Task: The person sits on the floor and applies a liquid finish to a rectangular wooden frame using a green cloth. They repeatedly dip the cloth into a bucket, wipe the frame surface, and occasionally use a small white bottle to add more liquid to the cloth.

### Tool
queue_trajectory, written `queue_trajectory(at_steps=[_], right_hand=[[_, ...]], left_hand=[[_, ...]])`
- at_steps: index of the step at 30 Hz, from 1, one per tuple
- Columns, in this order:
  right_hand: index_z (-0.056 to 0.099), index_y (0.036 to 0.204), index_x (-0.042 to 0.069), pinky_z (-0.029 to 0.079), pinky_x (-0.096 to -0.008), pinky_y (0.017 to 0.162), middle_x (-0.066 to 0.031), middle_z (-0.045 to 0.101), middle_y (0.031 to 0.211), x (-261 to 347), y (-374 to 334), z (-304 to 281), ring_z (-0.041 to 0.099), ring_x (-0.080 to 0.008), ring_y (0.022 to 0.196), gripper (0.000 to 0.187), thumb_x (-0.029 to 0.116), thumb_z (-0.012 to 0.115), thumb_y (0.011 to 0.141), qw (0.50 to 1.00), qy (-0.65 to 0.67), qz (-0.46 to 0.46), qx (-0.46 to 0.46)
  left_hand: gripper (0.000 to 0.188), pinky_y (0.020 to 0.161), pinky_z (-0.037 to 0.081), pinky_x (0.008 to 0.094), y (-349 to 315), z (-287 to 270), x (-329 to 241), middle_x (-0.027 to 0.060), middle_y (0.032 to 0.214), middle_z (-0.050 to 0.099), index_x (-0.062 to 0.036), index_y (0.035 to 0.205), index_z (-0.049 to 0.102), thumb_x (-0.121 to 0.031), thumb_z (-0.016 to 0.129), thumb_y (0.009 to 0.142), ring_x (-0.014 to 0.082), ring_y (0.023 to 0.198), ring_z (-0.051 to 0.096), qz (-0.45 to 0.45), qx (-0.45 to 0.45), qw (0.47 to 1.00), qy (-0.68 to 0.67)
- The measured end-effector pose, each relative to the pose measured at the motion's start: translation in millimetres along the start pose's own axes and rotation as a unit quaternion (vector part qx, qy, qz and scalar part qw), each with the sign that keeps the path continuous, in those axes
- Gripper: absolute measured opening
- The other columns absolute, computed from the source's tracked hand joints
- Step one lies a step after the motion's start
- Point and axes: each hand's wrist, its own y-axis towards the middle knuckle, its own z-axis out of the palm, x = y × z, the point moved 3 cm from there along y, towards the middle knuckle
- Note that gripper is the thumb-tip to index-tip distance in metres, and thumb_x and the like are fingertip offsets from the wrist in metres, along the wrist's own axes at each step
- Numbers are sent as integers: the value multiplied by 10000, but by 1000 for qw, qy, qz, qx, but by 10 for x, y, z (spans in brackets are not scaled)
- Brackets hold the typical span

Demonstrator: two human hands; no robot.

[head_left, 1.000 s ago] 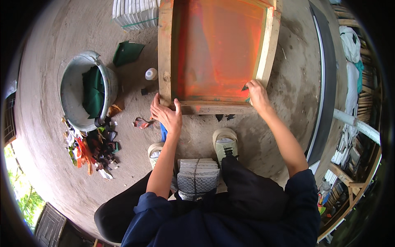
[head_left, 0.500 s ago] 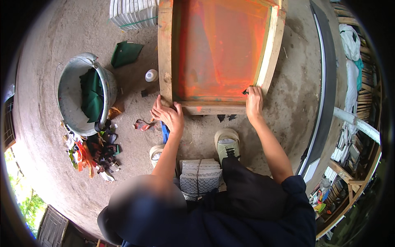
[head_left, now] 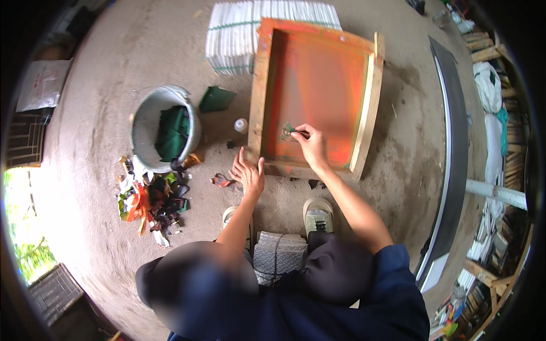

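Observation:
A wooden-framed printing screen [head_left: 260, 91] with orange-stained mesh [head_left: 318, 85] lies in front of me. My left hand [head_left: 249, 175] is at its near left corner, fingers spread, the fingertips against the wood. Over the lower middle of the mesh, my right hand [head_left: 313, 146] pinches a small dark scrap [head_left: 301, 134], perhaps cloth. At the scrap's tip is a green smear [head_left: 286, 131] on the mesh. Whether the scrap is folded, I cannot make out.
Left of the screen stand a small white bottle [head_left: 240, 125] and a metal bucket [head_left: 136, 136] with green sheets inside. Another green piece [head_left: 216, 99] and a heap of scraps [head_left: 151, 202] lie nearby. Behind is a strapped white stack [head_left: 233, 34]; a bound bundle [head_left: 278, 256] sits between my feet.
My right hand with the scrap has moved from the near right corner left and inward over the mesh. A green smear now shows there. My left hand stays at the near left corner. The view has shifted.

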Motion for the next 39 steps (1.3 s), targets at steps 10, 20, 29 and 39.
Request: queue_trajectory(at_steps=[10, 20, 29, 39], right_hand=[[628, 950, 9, 436, -236, 748, -43, 657, 881, 1989, -55, -279, 589, -84, 780, 126, 53, 642, 832, 975, 176, 25, 134], [621, 930, -31, 504, -228, 647, -65, 650, 851, 2716, -600, -25, 605, -86, 739, 137, 23, 659, 810, 974, 26, -84, 208], [653, 874, 18, 460, -208, 574, -23, 651, 749, 2598, -650, 99, 582, -55, 677, 99, 106, 665, 831, 970, -89, -101, 204], [622, 1010, 28, 511, -306, 774, -61, 644, 950, 2307, -458, -127, 620, -139, 828, 322, 322, 516, 935, 952, 191, 66, 229]], left_hand=[[457, 978, 310, 395, 366, -1481, -1039, 166, 1141, 530, -9, 1283, 404, -295, 480, 934, 293, 1105, 447, 225, 11, 933, -281], [436, 867, 462, 268, 87, -2800, -1708, 108, 1135, 578, -3, 1274, 440, -236, 563, 926, 141, 1001, 566, 208, 281, 801, -486], [172, 621, 457, 207, 115, -2892, -1464, -26, 782, 580, -20, 989, 577, -147, 624, 883, 41, 701, 529, 188, 182, 875, -408], [148, 712, 465, 264, 227, -2637, -1812, 50, 841, 593, -53, 907, 649, -91, 512, 865, 147, 777, 579, 261, 175, 878, -363]])
